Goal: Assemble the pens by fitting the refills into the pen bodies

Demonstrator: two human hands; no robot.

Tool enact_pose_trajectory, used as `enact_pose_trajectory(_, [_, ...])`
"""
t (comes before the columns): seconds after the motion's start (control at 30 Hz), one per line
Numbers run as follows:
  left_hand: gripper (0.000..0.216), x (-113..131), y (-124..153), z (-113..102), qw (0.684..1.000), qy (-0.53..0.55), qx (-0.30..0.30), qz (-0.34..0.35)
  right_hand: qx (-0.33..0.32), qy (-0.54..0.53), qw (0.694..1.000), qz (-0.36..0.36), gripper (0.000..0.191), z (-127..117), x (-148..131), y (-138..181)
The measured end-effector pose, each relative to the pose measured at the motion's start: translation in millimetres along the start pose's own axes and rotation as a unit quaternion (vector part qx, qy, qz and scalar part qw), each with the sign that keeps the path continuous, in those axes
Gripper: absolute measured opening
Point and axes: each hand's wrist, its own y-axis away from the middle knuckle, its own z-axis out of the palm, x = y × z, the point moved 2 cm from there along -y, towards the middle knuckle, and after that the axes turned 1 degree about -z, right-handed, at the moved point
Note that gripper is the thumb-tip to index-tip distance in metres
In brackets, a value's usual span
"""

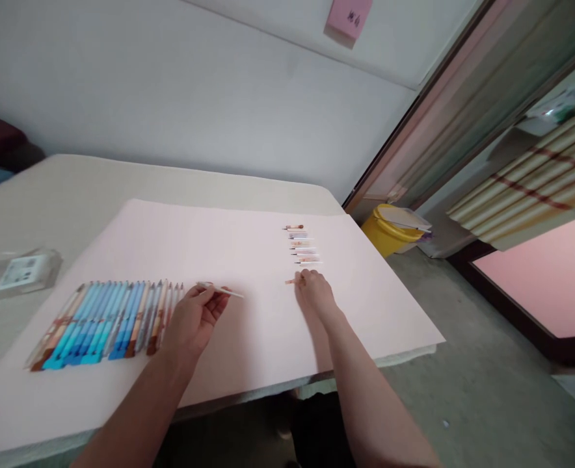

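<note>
My left hand (200,312) pinches a slim white pen-like stick (231,294), which lies across its fingers above the pink sheet (258,351). Close beside that hand is a row of pens (106,318) with blue, brown and clear barrels, laid side by side. To the right, my right hand (314,289) has its fingertips together at the sheet on a short slim piece with an orange-brown end (290,282); the rest of it is hidden by the fingers. Just beyond those fingertips, several short thin pen-like pieces (304,244) lie in a column, some with dark tips pointing left.
A clear plastic packet with a white label (21,272) lies on the pale table (87,179) at the left. White wall panels stand behind. A yellow bucket (389,231) is on the floor past the table's right edge, below a checked curtain (536,169).
</note>
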Motion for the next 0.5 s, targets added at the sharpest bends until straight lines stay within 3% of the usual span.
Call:
enact_pose_trajectory(0.23, [0.015,2.3,-0.1,-0.9,0.999,0.024,0.027,0.014,-0.031,-0.027,0.991,-0.13,0.019,2.5,-50.5,16.4])
enact_pose_trajectory(0.33, [0.017,4.0,0.8,0.7,0.998,0.04,0.046,0.015,-0.012,-0.074,0.976,-0.206,0.02,-8.0,-70.0,30.3])
enact_pose_trajectory(0.5, [0.017,5.2,-1.0,0.2,0.997,0.044,0.057,0.017,0.017,-0.171,0.947,-0.271,0.019,-26.4,-89.9,54.3])
